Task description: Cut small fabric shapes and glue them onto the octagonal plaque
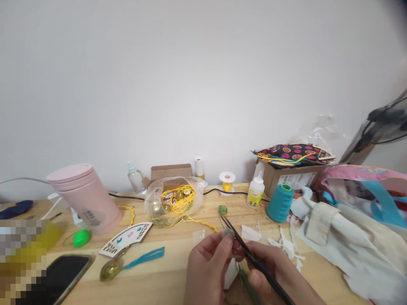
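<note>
Right hand [273, 271] grips black tweezers [254, 258] pointing to 11 o'clock, left hand [206, 264] pinching a grey bead [227, 232].

A pink tumbler [85, 199] is seen lying tilted at the left of the wooden table [171, 271], with a phone [62, 277] near the front edge. A bag of gold bells [173, 200] is placed mid-table, a glue bottle [256, 192] and teal thread spool [280, 203] further right.
</note>
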Demonstrator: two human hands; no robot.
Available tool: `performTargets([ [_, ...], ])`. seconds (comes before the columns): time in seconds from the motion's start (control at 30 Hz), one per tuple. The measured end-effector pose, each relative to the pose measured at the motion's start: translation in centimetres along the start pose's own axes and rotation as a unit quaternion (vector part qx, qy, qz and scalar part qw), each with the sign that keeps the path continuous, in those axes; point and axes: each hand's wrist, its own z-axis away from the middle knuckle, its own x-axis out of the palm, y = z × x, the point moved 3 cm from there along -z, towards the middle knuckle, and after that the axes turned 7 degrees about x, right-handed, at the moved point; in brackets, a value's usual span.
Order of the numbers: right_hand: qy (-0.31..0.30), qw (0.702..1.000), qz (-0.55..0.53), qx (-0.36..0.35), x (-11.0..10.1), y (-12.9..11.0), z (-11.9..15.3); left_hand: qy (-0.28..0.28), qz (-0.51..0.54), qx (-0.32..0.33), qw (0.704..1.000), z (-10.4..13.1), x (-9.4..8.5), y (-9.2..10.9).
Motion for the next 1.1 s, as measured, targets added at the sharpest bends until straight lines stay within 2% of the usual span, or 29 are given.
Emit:
performTargets([
  [0.4, 0.016, 0.999, 0.009, 0.037, -0.1, -0.7, 0.1, 0.017, 0.003, -0.014, 1.000, -0.3, 0.0, -0.1],
  [0.57, -0.003, 0.999, 0.000, 0.047, -0.3, -0.2, 0.2, 0.038, -0.003, -0.020, 0.999, -0.2, -0.5, -0.1],
  [0.9, -0.022, 0.997, 0.020, 0.068, -0.6, -0.6, 0.4, 0.023, -0.038, -0.037, 0.998, -0.6, -1.5, -0.2],
  [1.1, -0.066, 0.995, 0.020, 0.070, -0.9, -0.7, 0.3, 0.022, -0.052, -0.041, 0.998, -0.6, -1.6, 0.3],
])
